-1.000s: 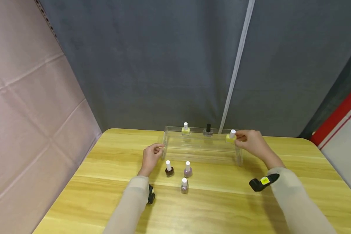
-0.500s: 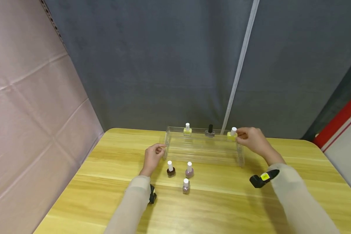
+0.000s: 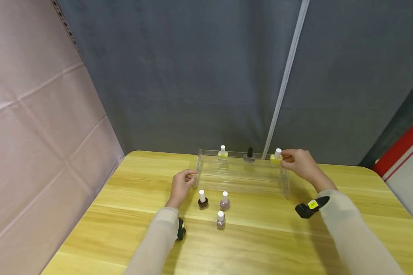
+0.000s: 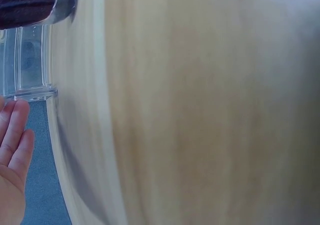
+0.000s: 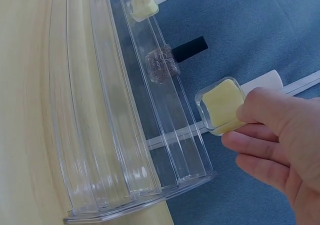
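Note:
My right hand (image 3: 300, 164) pinches a nail polish bottle of yellow polish (image 5: 222, 104) with a white cap, between thumb and fingers. The bottle is at the top tier of a clear acrylic stepped rack (image 3: 241, 178), by its right end. In the right wrist view it looks tilted, overlapping the tier's edge. My left hand (image 3: 180, 188) is at the rack's left end, its fairly straight fingers (image 4: 16, 122) touching the side panel. On the top tier stand another yellow nail polish (image 3: 222, 156) and a glittery one with a black cap (image 3: 249, 157).
In front of the rack, three white-capped nail polish bottles stand on the wooden table (image 3: 261, 236): a dark one (image 3: 203, 204), a lilac one (image 3: 225, 204) and a glittery one (image 3: 221, 223). A grey curtain (image 3: 192, 76) hangs behind the table's back edge.
The whole scene has shifted slightly rightward in the head view. The right hand keeps its pinch on the yellow bottle at the rack's right end; the left hand stays at the left end.

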`<state>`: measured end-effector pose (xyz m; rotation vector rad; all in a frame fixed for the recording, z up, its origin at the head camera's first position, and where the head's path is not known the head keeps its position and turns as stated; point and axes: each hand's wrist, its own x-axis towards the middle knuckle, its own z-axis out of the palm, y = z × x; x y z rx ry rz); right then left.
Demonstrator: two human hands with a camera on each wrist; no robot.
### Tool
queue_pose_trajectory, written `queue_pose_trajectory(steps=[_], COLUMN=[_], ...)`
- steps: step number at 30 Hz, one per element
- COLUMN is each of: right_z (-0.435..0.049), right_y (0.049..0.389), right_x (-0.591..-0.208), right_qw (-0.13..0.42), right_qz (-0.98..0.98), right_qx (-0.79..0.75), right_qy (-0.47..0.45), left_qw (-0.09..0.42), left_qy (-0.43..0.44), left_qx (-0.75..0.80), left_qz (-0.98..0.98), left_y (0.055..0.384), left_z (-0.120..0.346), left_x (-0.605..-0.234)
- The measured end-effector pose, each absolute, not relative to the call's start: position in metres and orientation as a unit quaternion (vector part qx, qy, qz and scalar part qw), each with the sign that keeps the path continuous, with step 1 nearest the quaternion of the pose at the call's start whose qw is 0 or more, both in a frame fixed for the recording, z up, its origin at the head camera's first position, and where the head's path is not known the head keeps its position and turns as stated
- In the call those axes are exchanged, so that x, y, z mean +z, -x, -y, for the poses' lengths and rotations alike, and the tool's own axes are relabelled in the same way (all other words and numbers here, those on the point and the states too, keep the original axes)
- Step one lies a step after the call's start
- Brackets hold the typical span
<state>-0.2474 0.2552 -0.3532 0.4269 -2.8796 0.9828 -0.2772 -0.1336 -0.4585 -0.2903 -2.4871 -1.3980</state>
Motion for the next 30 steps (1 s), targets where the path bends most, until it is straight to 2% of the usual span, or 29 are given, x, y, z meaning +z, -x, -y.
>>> queue_pose_trajectory(steps=[16,30], right_z=[-0.257,-0.255], right_y=[0.258,0.266], right_x=[-0.356,-0.360], right_qw=[0.030,0.053], right_qz=[0.935,0.935], right_qx=[0.326,0.316], right_qy=[-0.135,-0.152], left_qw=[0.144,0.148], left_qy=[0.100,0.097], left_qx=[-0.473,-0.475], left_qz=[0.863,0.862], left_y=[0.275,0.271], left_z=[0.131,0.130], left_x=[-0.456,-0.456])
